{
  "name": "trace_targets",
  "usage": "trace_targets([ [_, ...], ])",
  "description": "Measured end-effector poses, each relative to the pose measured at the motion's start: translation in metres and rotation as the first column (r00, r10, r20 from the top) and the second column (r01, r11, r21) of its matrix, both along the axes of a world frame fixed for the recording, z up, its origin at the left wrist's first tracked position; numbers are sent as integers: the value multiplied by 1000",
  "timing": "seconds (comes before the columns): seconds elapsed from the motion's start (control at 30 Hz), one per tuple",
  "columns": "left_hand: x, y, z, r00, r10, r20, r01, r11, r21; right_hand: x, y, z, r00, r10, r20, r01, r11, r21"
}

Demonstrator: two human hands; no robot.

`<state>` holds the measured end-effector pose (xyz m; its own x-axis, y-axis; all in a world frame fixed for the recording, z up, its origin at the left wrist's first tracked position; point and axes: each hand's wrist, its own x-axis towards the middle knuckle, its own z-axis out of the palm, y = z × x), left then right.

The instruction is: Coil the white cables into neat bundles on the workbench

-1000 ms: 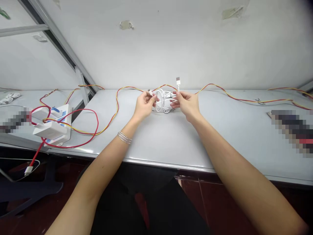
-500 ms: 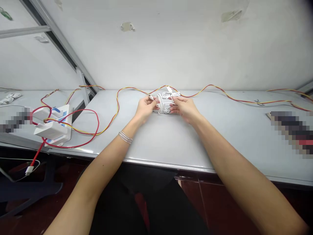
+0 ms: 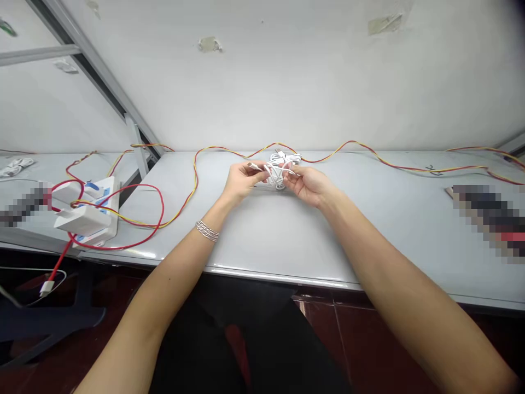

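Between my hands, above the grey tabletop, is a white charging cable in loose loops. My left hand pinches it, with its plug end poking out past the fingertips. My right hand is closed on the other side of the same cable, thumb against fingers. Just behind, a coiled bundle of white cable lies on the table near the wall, its plug showing on top. Part of the white cord beneath my fingers is hidden, and I cannot tell which bundle it belongs to.
A red and yellow twisted wire winds along the wall to a white power strip with chargers at the left. Another white cable bundle lies far left. A pixelated flat object rests at the right.
The cable loops between my hands have opened and shifted. My right hand has turned more palm-up, and its fingers have closed on the cord. The view has moved slightly.
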<state>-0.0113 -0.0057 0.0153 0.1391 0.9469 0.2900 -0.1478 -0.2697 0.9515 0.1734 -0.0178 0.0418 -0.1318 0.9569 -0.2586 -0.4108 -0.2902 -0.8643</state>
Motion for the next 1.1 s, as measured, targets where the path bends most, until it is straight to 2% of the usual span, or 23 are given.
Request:
trace_targets([
  [0.1,-1,0,1,999,43,9,-43,999,-14,-7,-4,-3,975,-27,220,8,996,87],
  [0.2,4,-3,0,998,63,-19,-64,995,-79,-14,-6,-14,865,-131,485,21,974,227],
  [0.37,22,-14,-2,995,9,-103,-24,988,-151,-22,-5,-32,656,-286,698,-7,923,385],
  [0.43,26,-17,0,994,-14,-108,-3,989,-151,-22,-5,-34,566,-334,754,-30,905,424],
  [0.5,26,-17,1,993,-49,-110,32,989,-148,-22,-5,-34,515,-360,778,-37,897,440],
  [0.73,9,-11,-1,954,-263,-147,251,963,-93,-21,-3,-32,488,-346,801,-22,913,408],
  [0.93,9,-11,-5,954,-277,-112,274,961,-37,-20,-3,-33,501,-358,788,-32,902,431],
  [1.1,6,-12,-5,926,-362,-107,353,931,-97,-21,-3,-31,480,-367,797,-5,907,420],
])
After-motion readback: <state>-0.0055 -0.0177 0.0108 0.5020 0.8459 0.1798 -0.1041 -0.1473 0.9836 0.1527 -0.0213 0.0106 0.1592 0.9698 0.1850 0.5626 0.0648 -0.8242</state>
